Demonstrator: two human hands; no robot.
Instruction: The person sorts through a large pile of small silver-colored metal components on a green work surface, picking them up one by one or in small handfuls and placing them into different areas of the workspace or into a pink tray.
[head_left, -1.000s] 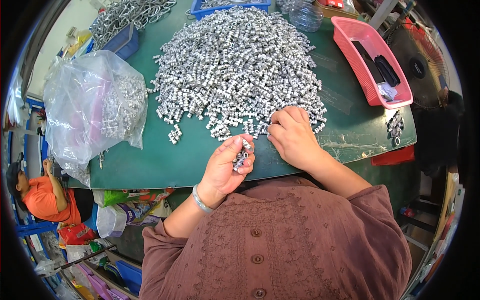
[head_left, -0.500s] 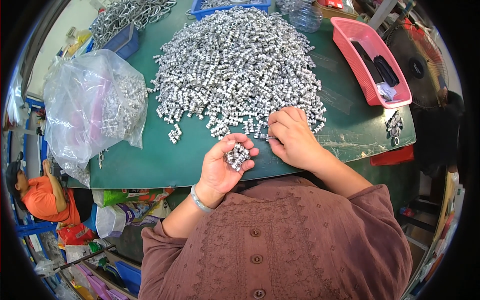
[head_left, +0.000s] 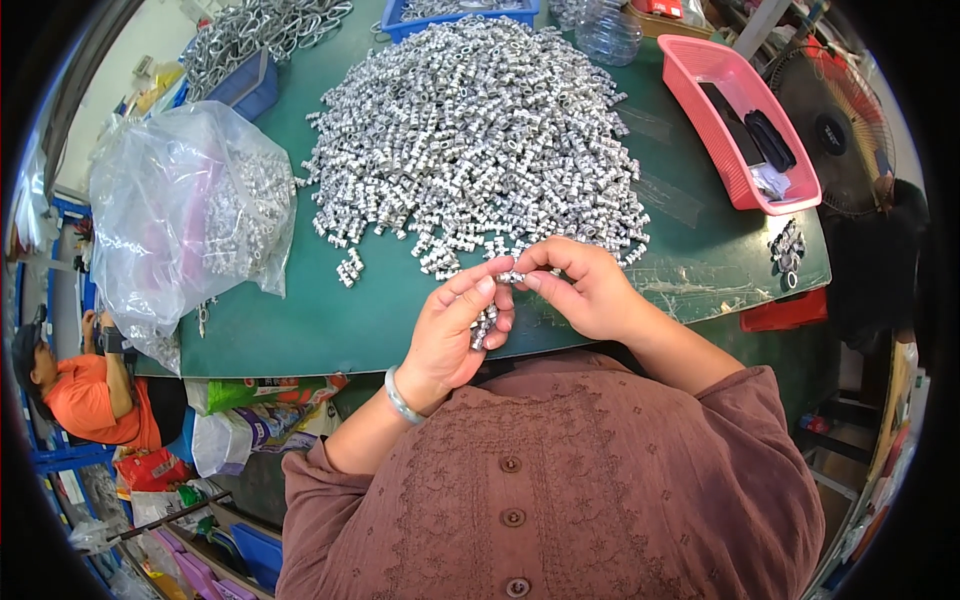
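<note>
A big heap of small silvery metal pieces (head_left: 470, 130), ribbed and barrel-like, covers the middle of the green table (head_left: 330, 320). My left hand (head_left: 450, 325) is closed round several of these metal pieces (head_left: 484, 325), which show between its thumb and curled fingers. My right hand (head_left: 580, 285) pinches one small metal piece (head_left: 511, 277) between thumb and forefinger. That piece is at the left hand's fingertips, just in front of the heap's near edge. The left fingers partly hide what lies in the palm.
Left of the heap stands a clear plastic bag (head_left: 190, 220) holding metal parts. A pink basket (head_left: 735, 130) with dark items is at right, near a fan (head_left: 835, 130). Blue trays (head_left: 250, 85) and metal loops (head_left: 250, 40) lie at the back. A person in orange (head_left: 95, 390) sits at far left.
My right hand has come back from the heap's edge toward my left hand with a metal piece. The left fingers have closed further and turned to meet it.
</note>
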